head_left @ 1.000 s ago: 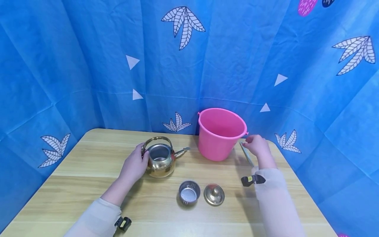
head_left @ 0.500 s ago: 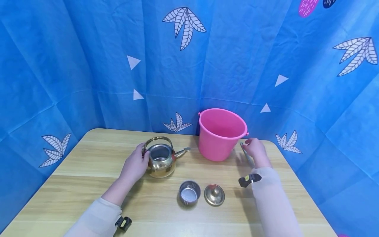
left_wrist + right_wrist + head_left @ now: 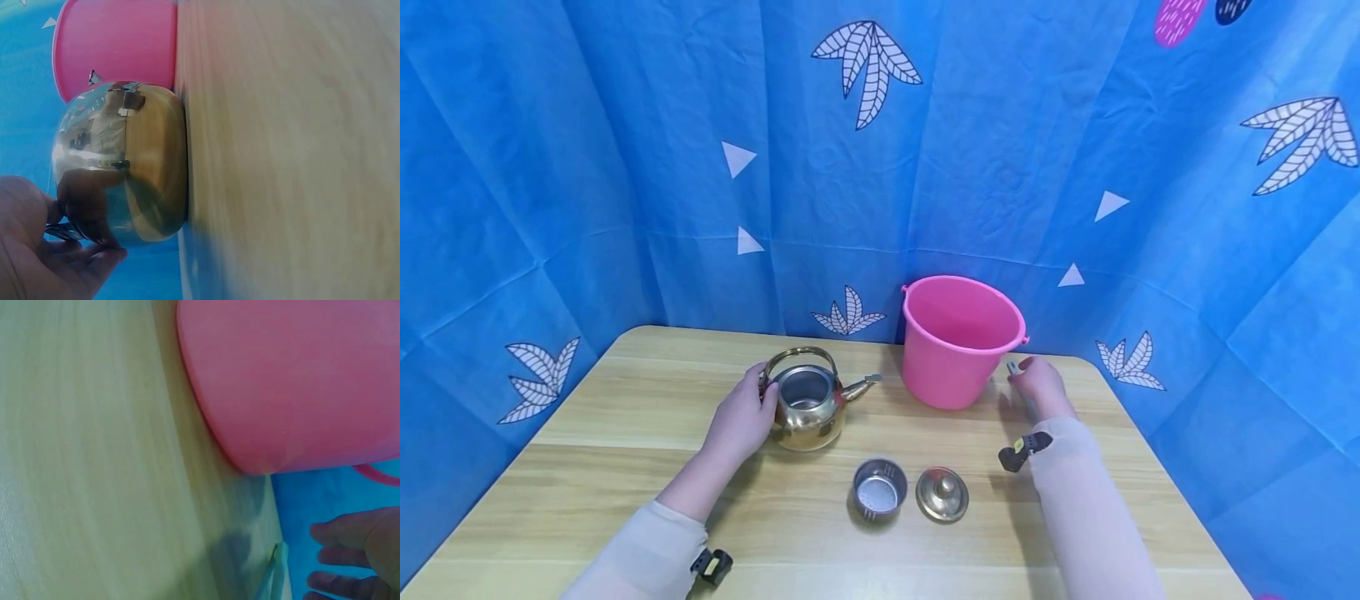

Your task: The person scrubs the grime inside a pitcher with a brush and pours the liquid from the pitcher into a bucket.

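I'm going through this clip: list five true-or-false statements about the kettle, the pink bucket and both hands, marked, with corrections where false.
1. The left hand grips the kettle on the side away from its spout. True.
2. The kettle's lid is on. False: the lid lies on the table.
3. In the head view, the metal strainer cup stands left of the lid. True.
4. The pink bucket stands upright. True.
5. The right hand is inside the bucket. False: it is beside it, near a thin pale-green object.
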The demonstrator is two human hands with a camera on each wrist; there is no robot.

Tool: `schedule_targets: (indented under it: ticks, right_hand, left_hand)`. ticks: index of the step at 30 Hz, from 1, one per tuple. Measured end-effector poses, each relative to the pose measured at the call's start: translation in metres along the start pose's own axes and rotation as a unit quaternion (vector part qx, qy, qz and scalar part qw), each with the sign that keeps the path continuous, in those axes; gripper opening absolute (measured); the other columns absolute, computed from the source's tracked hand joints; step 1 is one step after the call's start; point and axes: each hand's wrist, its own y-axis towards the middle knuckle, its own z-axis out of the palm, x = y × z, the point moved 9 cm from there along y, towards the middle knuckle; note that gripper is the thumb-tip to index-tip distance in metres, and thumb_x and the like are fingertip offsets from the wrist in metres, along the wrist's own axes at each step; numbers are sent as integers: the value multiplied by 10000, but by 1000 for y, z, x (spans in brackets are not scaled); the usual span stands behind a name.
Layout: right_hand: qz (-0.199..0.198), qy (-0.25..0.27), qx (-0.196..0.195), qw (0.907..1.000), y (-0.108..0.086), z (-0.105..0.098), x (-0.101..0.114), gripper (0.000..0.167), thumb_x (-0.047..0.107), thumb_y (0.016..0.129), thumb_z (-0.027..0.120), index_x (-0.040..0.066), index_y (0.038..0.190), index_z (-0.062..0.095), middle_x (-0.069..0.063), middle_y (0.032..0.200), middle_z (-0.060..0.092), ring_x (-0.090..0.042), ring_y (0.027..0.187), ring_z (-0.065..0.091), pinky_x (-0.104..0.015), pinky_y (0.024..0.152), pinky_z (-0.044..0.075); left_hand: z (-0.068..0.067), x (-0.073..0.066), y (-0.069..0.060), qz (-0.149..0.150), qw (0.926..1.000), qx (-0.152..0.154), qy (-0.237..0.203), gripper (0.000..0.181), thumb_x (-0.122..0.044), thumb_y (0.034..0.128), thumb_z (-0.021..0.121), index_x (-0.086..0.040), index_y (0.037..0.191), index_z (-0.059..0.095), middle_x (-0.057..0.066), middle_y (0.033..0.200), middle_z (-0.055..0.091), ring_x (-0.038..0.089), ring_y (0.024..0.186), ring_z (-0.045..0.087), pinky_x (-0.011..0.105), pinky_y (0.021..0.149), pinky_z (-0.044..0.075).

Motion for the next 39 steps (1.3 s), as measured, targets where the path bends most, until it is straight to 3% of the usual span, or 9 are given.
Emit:
schedule_targets:
  ticks: [10,16,19,25,32,39]
  right_hand:
    - [8,-114,96,9999,1,9,-6,468,94,946,584,-142,1338,485,-341,1301,542,-489,1231,495,-586,1090,362]
    - [108,-394,224,9989,4,16,-13,285,110,945,603,-107,1130,602,-256,1034,634,-391,955,577,-532,912,480]
    - [250,-307,315,9987,6,19,-16,243,116,949,605,-76,1098,610,-214,979,627,-354,907,567,-498,868,490]
    - [307,-242,393,9985,9,21,-17,212,69,933,592,-69,1092,615,-203,964,619,-344,885,555,-455,805,491]
    - [145,-464,362,9982,5,18,-14,168,-44,818,641,-51,986,646,-184,876,599,-323,801,545,-393,694,472]
    - [148,-364,412,9984,4,21,-14,128,-18,884,586,-34,999,641,-188,923,619,-322,834,554,-414,748,474]
  left_hand:
    - [0,1,1,-31,10000,-15,-28,536,-233,1066,451,58,1501,333,321,1364,540,505,1189,561,624,982,455]
    - [0,1,0,-19,10000,-16,-47,531,-233,1065,453,58,1496,342,318,1373,535,507,1200,553,628,988,450]
    - [1,1,0,-19,10000,4,-32,529,-233,1067,448,60,1494,340,320,1385,523,508,1220,537,627,1002,439]
    - [1,1,0,-67,10000,70,-9,526,-228,1070,442,57,1498,333,325,1401,505,518,1232,521,637,1003,430]
    - [1,1,0,-48,10000,38,-42,525,-224,1068,445,58,1497,337,330,1382,519,512,1217,537,629,999,439]
    - [2,4,1,-27,10000,-11,-62,536,-239,1066,445,58,1499,337,324,1375,529,508,1203,551,628,994,446]
